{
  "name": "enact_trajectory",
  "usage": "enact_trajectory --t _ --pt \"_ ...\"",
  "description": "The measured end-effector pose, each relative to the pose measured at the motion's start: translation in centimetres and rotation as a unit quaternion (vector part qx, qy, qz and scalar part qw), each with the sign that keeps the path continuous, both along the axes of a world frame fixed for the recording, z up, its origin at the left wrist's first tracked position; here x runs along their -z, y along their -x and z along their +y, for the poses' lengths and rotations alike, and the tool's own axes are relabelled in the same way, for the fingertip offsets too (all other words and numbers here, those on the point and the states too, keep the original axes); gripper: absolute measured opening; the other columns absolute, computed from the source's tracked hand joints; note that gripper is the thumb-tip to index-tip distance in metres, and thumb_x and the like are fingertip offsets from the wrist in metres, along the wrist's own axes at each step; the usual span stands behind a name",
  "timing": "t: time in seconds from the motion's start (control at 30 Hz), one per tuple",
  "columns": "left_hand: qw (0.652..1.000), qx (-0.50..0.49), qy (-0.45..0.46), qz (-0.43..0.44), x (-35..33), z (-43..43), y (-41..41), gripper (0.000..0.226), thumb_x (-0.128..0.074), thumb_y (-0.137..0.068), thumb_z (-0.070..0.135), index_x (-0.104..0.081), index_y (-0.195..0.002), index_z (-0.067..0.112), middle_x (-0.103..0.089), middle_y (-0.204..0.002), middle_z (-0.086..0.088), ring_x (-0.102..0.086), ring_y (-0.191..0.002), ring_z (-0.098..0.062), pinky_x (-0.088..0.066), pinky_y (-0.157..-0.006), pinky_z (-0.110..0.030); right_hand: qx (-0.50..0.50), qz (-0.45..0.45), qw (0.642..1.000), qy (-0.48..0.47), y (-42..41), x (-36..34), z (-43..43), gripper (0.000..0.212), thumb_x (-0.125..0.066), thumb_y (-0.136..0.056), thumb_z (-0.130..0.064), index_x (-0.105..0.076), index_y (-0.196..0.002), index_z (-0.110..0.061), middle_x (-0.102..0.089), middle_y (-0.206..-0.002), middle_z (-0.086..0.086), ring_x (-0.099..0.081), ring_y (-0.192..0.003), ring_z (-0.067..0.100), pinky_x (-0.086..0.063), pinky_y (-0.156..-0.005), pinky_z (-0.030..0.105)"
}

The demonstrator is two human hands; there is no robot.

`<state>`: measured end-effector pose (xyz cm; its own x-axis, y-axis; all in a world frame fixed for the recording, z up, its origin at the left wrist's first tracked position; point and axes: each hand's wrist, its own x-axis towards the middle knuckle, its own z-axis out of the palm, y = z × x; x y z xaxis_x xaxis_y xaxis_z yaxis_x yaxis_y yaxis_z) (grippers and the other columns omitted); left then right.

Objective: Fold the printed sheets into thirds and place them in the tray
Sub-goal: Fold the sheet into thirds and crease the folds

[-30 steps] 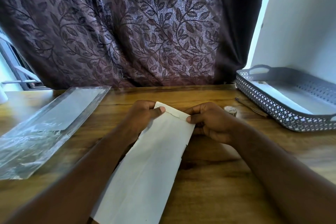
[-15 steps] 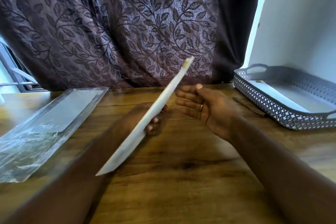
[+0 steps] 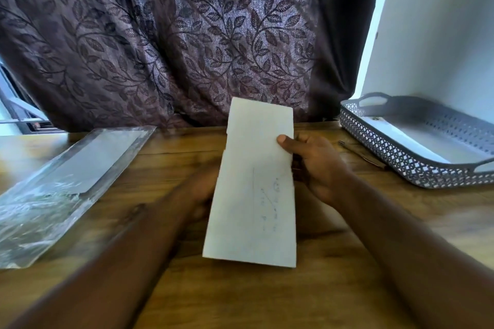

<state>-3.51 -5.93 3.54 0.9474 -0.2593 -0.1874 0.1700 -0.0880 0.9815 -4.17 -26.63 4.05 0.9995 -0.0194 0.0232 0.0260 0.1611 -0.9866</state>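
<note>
The right hand (image 3: 318,165) is pinching the folded sheet (image 3: 256,195) at its right edge, thumb on the front and fingers curled behind. It is holding the sheet upright above the middle of the tabletop (image 3: 240,299), the top rising past the far edge against the curtain (image 3: 187,35). The left hand (image 3: 197,189), blurred and largely hidden behind the sheet's left edge, is sitting low. Whether it is gripping cannot be told.

Only the right hand is lying between the sheet and the tray (image 3: 401,157), which is sitting at the far right corner with paper (image 3: 417,139) flat inside. A thin dark stick (image 3: 361,155) is lying just beside the tray's left wall, and a sleeve (image 3: 66,181) is lying along the left edge.

The sheet is a long, matte white strip with faint grey print. The tray is grey with lattice walls and loop handles, the sleeve clear crinkled plastic, the curtain leaf-patterned.

Half a second ago the left hand was holding the sheet edge-on beside an open right hand; now it is facing the camera.
</note>
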Motion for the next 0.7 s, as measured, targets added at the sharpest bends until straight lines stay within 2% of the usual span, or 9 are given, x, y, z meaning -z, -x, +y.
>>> enact_trajectory --t 0.1,0.13,0.2,0.27,0.37,0.47,0.53,0.6,0.7 --pt "0.997 -0.028 0.069 -0.016 0.1 0.3 -1.2 0.042 -0.044 -0.104 0.045 -0.073 -0.106 0.015 -0.077 -0.094 -0.008 -0.071 -0.080 -0.022 -0.056 -0.071 -0.036 0.009 0.019 0.996 0.085 -0.4 0.9 -0.6 0.018 -0.065 -0.096 -0.023 -0.074 -0.104 -0.009 -0.079 -0.098 0.007 -0.076 -0.086 0.025 -0.057 -0.067 0.036" --pt "0.997 -0.048 0.051 -0.043 0.2 0.6 -1.6 0.039 -0.047 -0.103 0.045 -0.071 -0.109 0.015 -0.077 -0.095 -0.007 -0.070 -0.081 -0.024 -0.055 -0.070 -0.036 0.010 0.026 0.993 0.115 -0.5 1.2 -0.6 0.018 -0.066 -0.096 -0.023 -0.074 -0.103 -0.008 -0.079 -0.098 0.006 -0.076 -0.086 0.025 -0.057 -0.064 0.035" --pt "0.988 -0.087 -0.066 -0.108 0.8 1.1 -2.2 0.026 -0.064 -0.096 0.037 -0.064 -0.113 0.018 -0.076 -0.091 -0.001 -0.071 -0.078 -0.023 -0.056 -0.066 -0.036 0.012 0.036 0.983 0.178 -0.6 1.7 -0.4 0.018 -0.067 -0.096 -0.022 -0.072 -0.099 -0.005 -0.079 -0.096 0.007 -0.077 -0.083 0.025 -0.057 -0.060 0.034" --pt "0.947 -0.099 -0.237 -0.193 1.5 1.3 -2.5 0.038 -0.075 -0.088 0.034 -0.053 -0.118 0.026 -0.070 -0.091 0.004 -0.071 -0.079 -0.020 -0.059 -0.069 -0.038 0.025 0.028 0.965 0.260 -0.8 1.8 -0.1 0.019 -0.069 -0.094 -0.023 -0.071 -0.095 -0.003 -0.078 -0.090 0.009 -0.076 -0.071 0.024 -0.057 -0.055 0.031" --pt "0.914 -0.095 -0.317 -0.234 1.8 1.2 -2.8 0.052 -0.075 -0.087 0.033 -0.048 -0.131 0.025 -0.066 -0.091 0.006 -0.066 -0.083 -0.015 -0.055 -0.075 -0.036 0.061 -0.004 0.899 0.435 -1.1 1.7 0.2 0.020 -0.072 -0.091 -0.030 -0.070 -0.092 -0.011 -0.075 -0.077 0.005 -0.068 -0.051 0.015 -0.052 -0.050 0.026" --pt "0.883 -0.103 -0.372 -0.267 2.2 1.3 -3.2 0.046 -0.071 -0.089 0.033 -0.049 -0.128 0.022 -0.069 -0.095 0.002 -0.065 -0.084 -0.018 -0.054 -0.077 -0.036 0.082 -0.050 0.830 0.550 -1.4 1.8 0.1 0.024 -0.072 -0.089 -0.036 -0.068 -0.089 -0.013 -0.070 -0.079 0.000 -0.065 -0.065 0.017 -0.048 -0.057 0.026" --pt "0.847 -0.107 -0.414 -0.317 2.3 1.6 -3.6 0.025 -0.068 -0.091 0.030 -0.057 -0.111 0.020 -0.068 -0.095 -0.001 -0.064 -0.084 -0.022 -0.053 -0.075 -0.037 0.090 -0.078 0.786 0.607 -1.8 1.8 -0.6 0.021 -0.068 -0.090 -0.033 -0.072 -0.091 -0.013 -0.070 -0.087 0.001 -0.064 -0.079 0.020 -0.052 -0.065 0.030" --pt "0.820 -0.099 -0.427 -0.369 2.3 1.6 -3.9 0.010 -0.066 -0.091 0.030 -0.058 -0.090 0.024 -0.063 -0.090 0.000 -0.062 -0.082 -0.023 -0.049 -0.070 -0.034 0.112 -0.101 0.775 0.614 -1.8 1.1 -2.0 0.013 -0.064 -0.091 -0.024 -0.075 -0.091 -0.018 -0.074 -0.091 0.001 -0.066 -0.079 0.016 -0.055 -0.066 0.029" --pt "0.806 -0.082 -0.417 -0.411 2.5 1.0 -3.7 0.012 -0.066 -0.094 0.030 -0.068 -0.100 0.021 -0.062 -0.099 0.003 -0.059 -0.085 -0.014 -0.048 -0.073 -0.029 0.189 -0.113 0.776 0.591 -1.3 -0.2 -5.2 0.011 -0.065 -0.090 -0.019 -0.073 -0.097 -0.019 -0.071 -0.089 0.000 -0.065 -0.076 0.014 -0.046 -0.061 0.021"
